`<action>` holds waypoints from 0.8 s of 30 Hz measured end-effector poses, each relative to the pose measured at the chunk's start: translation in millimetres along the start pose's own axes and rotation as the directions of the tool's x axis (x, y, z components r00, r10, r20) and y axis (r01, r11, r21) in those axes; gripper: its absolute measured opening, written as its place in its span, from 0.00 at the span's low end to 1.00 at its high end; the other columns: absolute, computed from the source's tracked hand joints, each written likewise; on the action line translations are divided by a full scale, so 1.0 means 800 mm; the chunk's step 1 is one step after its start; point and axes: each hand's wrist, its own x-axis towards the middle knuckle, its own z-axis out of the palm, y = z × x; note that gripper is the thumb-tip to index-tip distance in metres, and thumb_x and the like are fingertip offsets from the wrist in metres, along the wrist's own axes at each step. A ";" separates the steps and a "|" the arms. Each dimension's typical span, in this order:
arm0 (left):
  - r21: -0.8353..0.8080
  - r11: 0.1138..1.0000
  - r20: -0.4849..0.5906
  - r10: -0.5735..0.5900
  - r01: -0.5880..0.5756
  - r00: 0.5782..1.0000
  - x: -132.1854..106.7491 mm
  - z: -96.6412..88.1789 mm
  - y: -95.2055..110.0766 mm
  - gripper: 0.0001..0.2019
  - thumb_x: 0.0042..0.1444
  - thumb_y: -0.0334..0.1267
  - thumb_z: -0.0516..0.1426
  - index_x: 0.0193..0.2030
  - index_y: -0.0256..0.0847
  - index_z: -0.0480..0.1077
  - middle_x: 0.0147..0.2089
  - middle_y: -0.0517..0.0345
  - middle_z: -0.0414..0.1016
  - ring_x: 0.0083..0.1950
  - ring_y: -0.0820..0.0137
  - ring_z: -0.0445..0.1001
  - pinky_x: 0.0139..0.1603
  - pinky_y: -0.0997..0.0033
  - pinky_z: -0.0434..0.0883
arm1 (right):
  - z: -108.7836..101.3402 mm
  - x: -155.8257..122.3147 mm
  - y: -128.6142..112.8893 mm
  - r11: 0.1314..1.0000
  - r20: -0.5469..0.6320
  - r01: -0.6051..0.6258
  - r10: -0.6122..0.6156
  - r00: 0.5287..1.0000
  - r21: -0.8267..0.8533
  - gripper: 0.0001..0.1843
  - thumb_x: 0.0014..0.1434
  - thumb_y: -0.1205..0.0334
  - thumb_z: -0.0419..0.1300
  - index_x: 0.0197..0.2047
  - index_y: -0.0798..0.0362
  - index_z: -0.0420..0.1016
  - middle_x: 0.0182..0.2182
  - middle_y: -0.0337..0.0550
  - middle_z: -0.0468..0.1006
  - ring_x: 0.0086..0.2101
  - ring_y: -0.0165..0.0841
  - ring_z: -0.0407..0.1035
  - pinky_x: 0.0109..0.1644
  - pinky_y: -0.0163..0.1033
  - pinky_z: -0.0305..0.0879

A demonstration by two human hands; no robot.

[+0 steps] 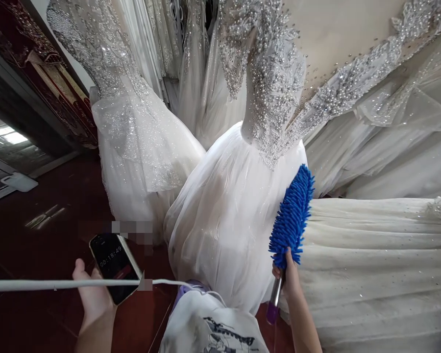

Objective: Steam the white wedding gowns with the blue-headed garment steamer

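My right hand (289,277) is closed around the metal handle of a blue microfiber duster (292,215), just below its shaggy head. The duster points up and lies against or just in front of the full skirt of a white wedding dress (220,211) with a beaded bodice; whether it touches cannot be made out. A purple cap ends the handle. At the lower left, my left hand (93,296) holds a smartphone (113,267) whose dark screen shows a running timer or recording display. A white cable (66,285) crosses in front of this hand.
Another beaded white dress (143,137) stands to the left. Pale gowns (371,255) spread along the right, with more hanging behind. A dark red garment (47,73) hangs by a glass door (11,132) at the upper left. The floor (69,206) is dark red tile.
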 end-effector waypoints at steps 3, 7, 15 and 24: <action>-0.072 0.997 -0.036 -0.002 -0.001 0.999 -0.002 0.006 0.003 0.20 0.55 0.60 0.49 0.32 0.46 0.69 0.31 0.63 0.69 0.53 0.62 0.72 0.62 0.61 0.67 | -0.007 0.010 0.025 0.999 -0.116 -0.014 0.008 0.993 -0.051 0.34 0.39 0.28 0.64 0.26 0.48 0.56 0.08 0.24 0.57 0.09 0.23 0.52 0.10 0.28 0.47; -0.059 0.997 0.046 0.046 -0.044 0.998 -0.007 0.019 0.006 0.22 0.58 0.57 0.45 0.37 0.44 0.71 0.34 0.61 0.72 0.54 0.63 0.72 0.63 0.61 0.65 | -0.042 0.012 0.086 0.985 -0.299 -0.058 0.007 0.954 -0.163 0.33 0.39 0.29 0.63 0.28 0.48 0.58 0.08 0.26 0.59 0.09 0.25 0.54 0.10 0.29 0.50; -0.072 0.997 0.130 0.044 -0.035 0.990 -0.010 0.031 0.011 0.23 0.58 0.56 0.45 0.40 0.44 0.74 0.32 0.60 0.74 0.50 0.62 0.74 0.52 0.62 0.74 | -0.110 -0.017 0.182 0.971 -0.391 -0.238 0.221 0.894 0.006 0.28 0.41 0.37 0.65 0.24 0.48 0.56 0.07 0.27 0.58 0.09 0.25 0.53 0.11 0.30 0.49; -0.133 0.991 0.154 0.030 -0.009 0.988 -0.009 0.024 -0.008 0.17 0.58 0.53 0.50 0.36 0.48 0.75 0.31 0.64 0.73 0.44 0.68 0.72 0.48 0.73 0.74 | -0.126 -0.030 0.157 0.979 -0.384 -0.203 0.176 0.906 -0.031 0.29 0.37 0.37 0.68 0.26 0.48 0.57 0.09 0.24 0.56 0.10 0.24 0.52 0.11 0.30 0.49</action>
